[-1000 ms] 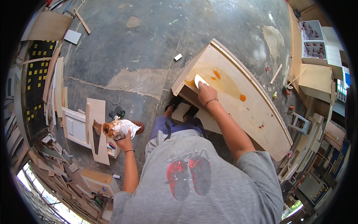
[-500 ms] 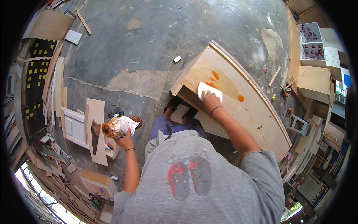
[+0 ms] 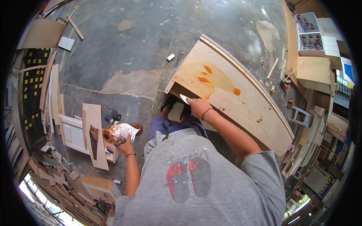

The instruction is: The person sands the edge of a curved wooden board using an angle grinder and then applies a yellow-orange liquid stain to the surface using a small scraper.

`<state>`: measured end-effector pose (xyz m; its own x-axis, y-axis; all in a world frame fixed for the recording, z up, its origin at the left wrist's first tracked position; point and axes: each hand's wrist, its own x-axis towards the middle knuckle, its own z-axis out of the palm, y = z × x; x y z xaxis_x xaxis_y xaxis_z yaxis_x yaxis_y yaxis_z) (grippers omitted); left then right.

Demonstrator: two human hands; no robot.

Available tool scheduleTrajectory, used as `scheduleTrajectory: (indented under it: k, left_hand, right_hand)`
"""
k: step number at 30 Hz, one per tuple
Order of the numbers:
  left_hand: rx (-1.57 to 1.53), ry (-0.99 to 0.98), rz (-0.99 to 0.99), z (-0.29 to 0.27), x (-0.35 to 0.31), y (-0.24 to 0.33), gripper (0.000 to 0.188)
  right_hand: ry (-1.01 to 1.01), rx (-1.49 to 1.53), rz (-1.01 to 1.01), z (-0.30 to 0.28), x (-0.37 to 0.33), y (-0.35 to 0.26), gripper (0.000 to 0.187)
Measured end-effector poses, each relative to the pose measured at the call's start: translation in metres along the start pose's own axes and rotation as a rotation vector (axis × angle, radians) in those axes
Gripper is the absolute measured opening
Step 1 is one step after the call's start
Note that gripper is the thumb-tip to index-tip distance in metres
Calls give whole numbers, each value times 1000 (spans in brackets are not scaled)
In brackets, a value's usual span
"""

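My right hand (image 3: 200, 108) is closed on a flat white spreader (image 3: 184, 98), seen nearly edge-on at the near edge of a pale plywood cabinet (image 3: 250, 109). Several thick orange streaks of glue (image 3: 204, 80) lie on the panel's left part, with a thin wet smear around them. One rounder orange blob (image 3: 237, 91) sits further right. On my left, my left hand (image 3: 124, 147) is wrapped around a bottle (image 3: 120, 132) held on its side. The bottle has a white covering, a brown base and an amber-crusted end pointing left.
Below the bottle side, a wooden board with a dark cutout (image 3: 98, 150) leans over a white panel (image 3: 72, 133). A cordless drill (image 3: 113, 116) lies on the floor. A small white block (image 3: 171, 57) is beyond the cabinet; a grey stool (image 3: 301, 118) stands right.
My right hand has drawn the spreader from the streaks toward me, to the panel's near edge, and tilted it edge-on. My left hand still holds the bottle. The view has shifted slightly.
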<state>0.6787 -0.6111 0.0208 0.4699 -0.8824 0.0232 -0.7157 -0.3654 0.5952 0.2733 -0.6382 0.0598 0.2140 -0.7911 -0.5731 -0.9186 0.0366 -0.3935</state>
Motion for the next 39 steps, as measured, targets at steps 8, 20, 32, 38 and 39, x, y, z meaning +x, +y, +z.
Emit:
scheduleTrajectory:
  k: [8,20,32,38,39]
  left_hand:
    - [-91,-32,-45,4,-34,4,83]
    - [-263,71,-37,7,-83,2,65]
    - [-269,73,-109,1,-130,4,80]
    - [-101,54,-122,-3,-140,12,78]
    - [-150,98,-44,-5,-142,15,77]
  right_hand:
    - [48,-165,161,3,-49,41,27]
    - [-186,-110,30,37,-112,84,34]
    - [-54,-34,268,84,-189,139,35]
    - [295,-221,520,127,-206,155,37]
    - [317,-240,465,144,-216,142,38]
